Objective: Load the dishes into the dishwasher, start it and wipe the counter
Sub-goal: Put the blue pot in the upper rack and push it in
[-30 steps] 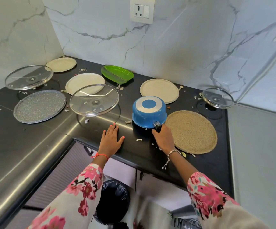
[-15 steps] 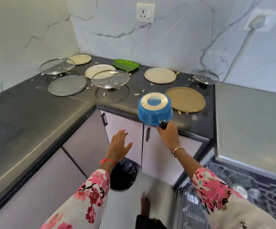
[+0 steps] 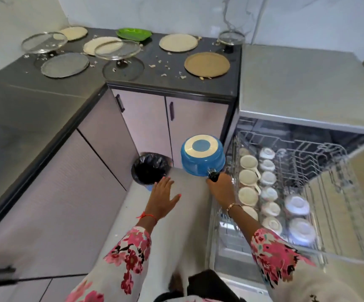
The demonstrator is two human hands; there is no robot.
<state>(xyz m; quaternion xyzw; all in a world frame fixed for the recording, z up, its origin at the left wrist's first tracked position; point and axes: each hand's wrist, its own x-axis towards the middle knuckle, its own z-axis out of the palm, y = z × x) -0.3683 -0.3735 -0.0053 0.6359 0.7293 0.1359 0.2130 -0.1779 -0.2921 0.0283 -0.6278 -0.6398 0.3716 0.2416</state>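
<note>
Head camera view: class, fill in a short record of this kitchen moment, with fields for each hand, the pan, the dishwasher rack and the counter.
Right hand: grips the black handle of the blue round saucepan
Left hand: fingers spread, holds nothing
Saucepan: bottom up, in the air beside the pulled-out wire dishwasher rack
Rack: holds rows of upturned pale cups
Counter: dark worktop with round plates, glass lids and crumbs

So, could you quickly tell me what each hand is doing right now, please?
Left hand: open, fingers spread, holding nothing.
Right hand: closed around the handle of the upside-down blue saucepan, beside the dishwasher rack.
</note>
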